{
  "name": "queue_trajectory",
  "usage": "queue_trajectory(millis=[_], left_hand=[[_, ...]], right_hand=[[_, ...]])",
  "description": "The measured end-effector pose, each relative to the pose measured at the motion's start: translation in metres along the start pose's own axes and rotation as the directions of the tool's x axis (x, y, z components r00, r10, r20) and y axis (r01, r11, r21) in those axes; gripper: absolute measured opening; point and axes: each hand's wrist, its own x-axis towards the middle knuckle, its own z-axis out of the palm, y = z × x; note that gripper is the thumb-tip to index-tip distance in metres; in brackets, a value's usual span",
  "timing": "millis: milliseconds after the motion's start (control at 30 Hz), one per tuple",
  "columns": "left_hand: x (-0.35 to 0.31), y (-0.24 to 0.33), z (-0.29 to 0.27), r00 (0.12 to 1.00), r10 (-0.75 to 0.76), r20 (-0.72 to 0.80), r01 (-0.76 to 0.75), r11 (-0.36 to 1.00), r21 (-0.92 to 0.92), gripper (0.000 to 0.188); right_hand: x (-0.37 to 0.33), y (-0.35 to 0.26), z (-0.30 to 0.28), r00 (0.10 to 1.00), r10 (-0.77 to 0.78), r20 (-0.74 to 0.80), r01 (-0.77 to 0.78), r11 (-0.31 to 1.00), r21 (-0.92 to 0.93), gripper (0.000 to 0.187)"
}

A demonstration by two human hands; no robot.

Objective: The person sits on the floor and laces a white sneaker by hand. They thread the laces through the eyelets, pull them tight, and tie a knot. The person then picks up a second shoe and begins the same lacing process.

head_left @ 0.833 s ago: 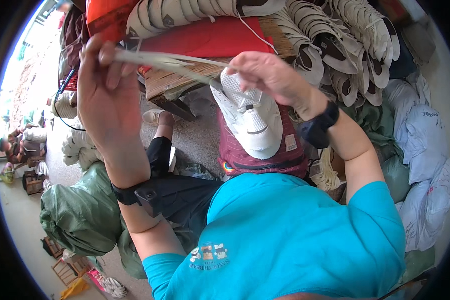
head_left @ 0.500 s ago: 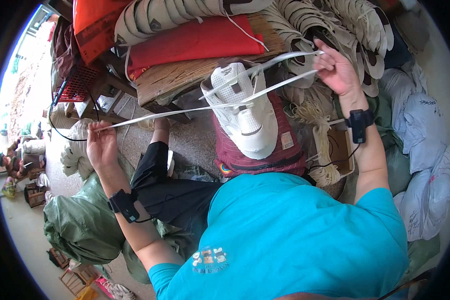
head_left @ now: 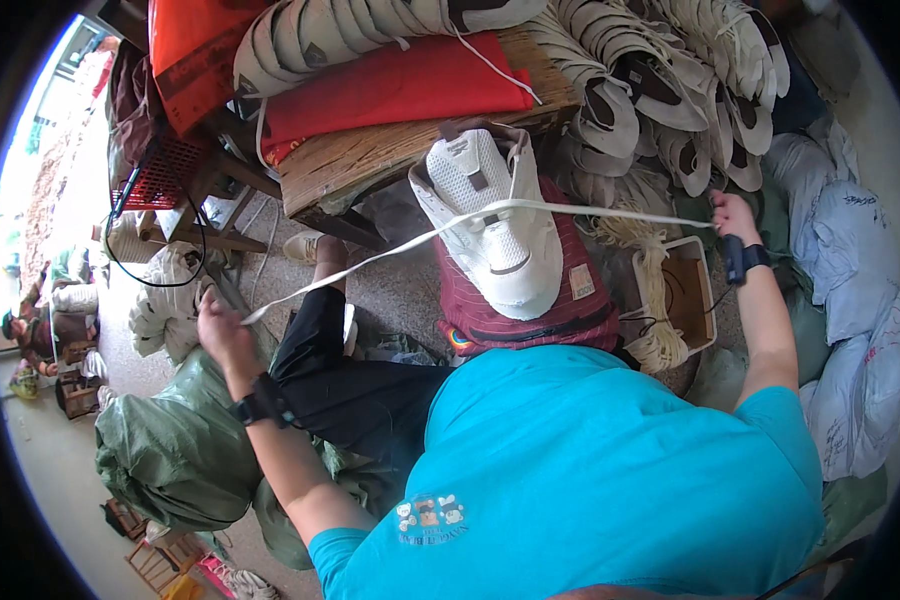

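Observation:
A white shoe upper (head_left: 505, 245) lies on a maroon striped cushion or bag (head_left: 580, 300) in front of me, its toe pointing toward my body. A white shoelace (head_left: 370, 262) runs through it and stretches out to both sides. My left hand (head_left: 226, 330), out to the left, is closed on one end of the lace. Far to the right, my right hand (head_left: 735, 220) grips the other end. The lace crosses the front of the upper in a shallow arch. The fingertips of both hands are partly hidden.
Beyond the upper stands a wooden bench (head_left: 340, 170) with a red cloth (head_left: 390, 90) and a row of stacked uppers (head_left: 340, 40). More uppers (head_left: 660, 80) hang at the back right. Bundled laces (head_left: 655, 300) hang over a white-rimmed box (head_left: 708, 290). Green sacks (head_left: 170, 460) sit at left.
My hands have moved lower and my right hand farther right. The looped lace on the right has been drawn out into a single straight length through the upper.

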Motion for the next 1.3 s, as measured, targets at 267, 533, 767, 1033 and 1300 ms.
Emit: queue_trajectory(millis=[267,533,767,1033,1300], left_hand=[[-0.185,-0.037,0.171,0.811,0.055,0.583,-0.139,0.985,0.100,0.025],[-0.249,-0.062,0.203,0.661,-0.099,0.744,-0.025,0.988,0.154,0.028],[-0.254,-0.051,0.197,0.652,-0.254,0.715,-0.032,0.932,0.361,0.028],[-0.260,-0.056,0.196,0.695,-0.221,0.684,-0.072,0.925,0.372,0.029],[-0.250,-0.059,0.201,0.637,-0.220,0.739,-0.144,0.907,0.395,0.021]], right_hand=[[-0.212,0.036,0.266,0.666,-0.282,0.691,0.509,0.849,-0.144,0.022],[-0.255,0.048,0.312,0.437,-0.195,0.878,0.663,0.730,-0.168,0.013],[-0.269,0.046,0.319,0.226,-0.411,0.883,0.973,0.142,-0.183,0.014],[-0.278,0.034,0.334,0.119,-0.254,0.960,0.954,-0.239,-0.182,0.022],[-0.288,0.008,0.335,-0.115,-0.162,0.980,0.822,-0.569,0.002,0.019]])
